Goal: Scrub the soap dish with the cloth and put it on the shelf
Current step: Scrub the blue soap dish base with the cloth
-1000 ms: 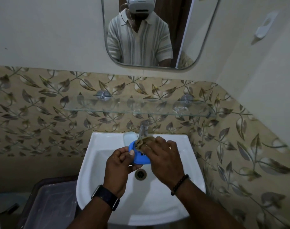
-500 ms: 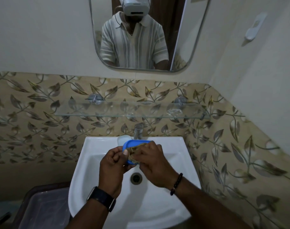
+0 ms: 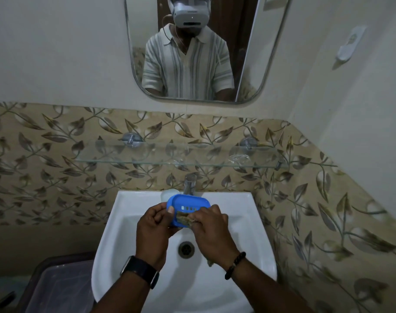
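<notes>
Two hands work over one white sink (image 3: 249,233): the left hand (image 3: 154,231) and the right hand (image 3: 211,233). Between them is one blue soap dish (image 3: 188,203) and one brownish cloth (image 3: 184,220). One tap (image 3: 189,182) stands at the sink's back edge, with one pale soap bar (image 3: 168,194) beside it. One glass shelf (image 3: 170,158) hangs on two metal brackets (image 3: 131,139) (image 3: 248,143). One mirror (image 3: 255,53), one wristwatch (image 3: 141,269), one beaded bracelet (image 3: 235,265) and one dark bin (image 3: 57,288) complete the count.

soap dish (image 3: 188,205) over sink (image 3: 255,233) | shelf (image 3: 147,160) above | mirror (image 3: 249,53) topmost
</notes>
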Demonstrator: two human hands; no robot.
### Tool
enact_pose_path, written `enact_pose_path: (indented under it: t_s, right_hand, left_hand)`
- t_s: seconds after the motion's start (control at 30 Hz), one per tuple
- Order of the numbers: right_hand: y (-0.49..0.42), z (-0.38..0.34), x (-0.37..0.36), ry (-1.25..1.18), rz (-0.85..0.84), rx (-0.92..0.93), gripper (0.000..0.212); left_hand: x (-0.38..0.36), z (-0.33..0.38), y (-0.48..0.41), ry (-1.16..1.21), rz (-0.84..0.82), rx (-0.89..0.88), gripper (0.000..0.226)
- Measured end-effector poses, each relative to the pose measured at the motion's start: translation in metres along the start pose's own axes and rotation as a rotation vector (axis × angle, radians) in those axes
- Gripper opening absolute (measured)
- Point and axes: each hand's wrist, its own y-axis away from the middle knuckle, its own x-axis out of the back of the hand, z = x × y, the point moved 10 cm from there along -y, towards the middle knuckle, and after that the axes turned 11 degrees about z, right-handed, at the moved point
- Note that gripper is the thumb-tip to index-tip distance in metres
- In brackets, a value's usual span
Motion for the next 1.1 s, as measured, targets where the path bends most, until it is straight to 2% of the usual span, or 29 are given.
enact_pose_path:
  t_s: [0.07,0.13,0.2,0.27,0.33,0.47,0.6,0.67,0.7,0.8,0.87,0.93,1.0,1.07,1.1]
  right_hand:
    - [0.001,-0.004,-0.006,-0.279,-0.071,-0.056,0.033]
    - [0.000,-0.003,0.001,-0.323,-0.010,-0.014,0.032]
    - [-0.005,0.007,0.023,-0.078,0.188,0.068,0.032]
    - [-0.006,0.019,0.050,0.207,0.412,0.048,0.032]
    - [-0.002,0.023,0.058,0.200,0.491,0.037,0.033]
    - [0.022,-0.013,0.020,-0.111,0.205,0.270,0.030]
    - [0.023,-0.018,0.013,0.024,0.171,0.433,0.031]
    - [0.013,-0.012,0.021,-0.123,0.077,0.388,0.025]
    - [0.006,-0.005,0.024,-0.239,0.002,0.310,0.021]
    - [-0.006,0.011,0.032,-0.541,-0.203,0.083,0.019]
    - [-0.010,0.015,0.037,-0.693,-0.247,0.037,0.019]
    - [-0.021,0.029,0.044,-0.797,-0.118,-0.051,0.023]
    - [-0.028,0.046,0.052,-0.747,0.127,-0.149,0.033]
    - [-0.021,0.036,0.060,-0.645,0.325,-0.098,0.031]
    - [-0.014,0.016,0.062,-0.619,0.357,0.010,0.027]
  left_hand:
    - [-0.005,-0.006,0.005,-0.006,-0.024,0.033,0.023]
    - [-0.008,-0.007,0.008,0.006,-0.038,0.053,0.022]
    - [-0.011,-0.006,0.010,0.007,-0.059,0.050,0.021]
    - [-0.012,-0.007,0.014,0.005,-0.053,0.054,0.021]
    - [-0.012,-0.008,0.018,0.025,-0.039,0.071,0.021]
    - [-0.007,-0.010,0.013,0.024,-0.007,0.100,0.022]
    - [-0.005,-0.006,0.013,-0.007,-0.027,0.147,0.024]
    - [-0.008,-0.002,0.015,-0.002,-0.063,0.141,0.033]
    - [-0.010,0.002,0.015,-0.042,-0.107,0.099,0.036]
    - [-0.014,0.025,0.017,-0.281,-0.213,-0.141,0.021]
    - [-0.016,0.036,0.016,-0.293,-0.284,-0.201,0.015]
    - [-0.024,0.037,0.021,-0.287,-0.436,-0.193,0.027]
    - [-0.031,0.028,0.025,-0.296,-0.512,-0.136,0.037]
    - [-0.035,0.022,0.026,-0.322,-0.491,-0.125,0.039]
    - [-0.037,0.024,0.027,-0.348,-0.475,-0.165,0.031]
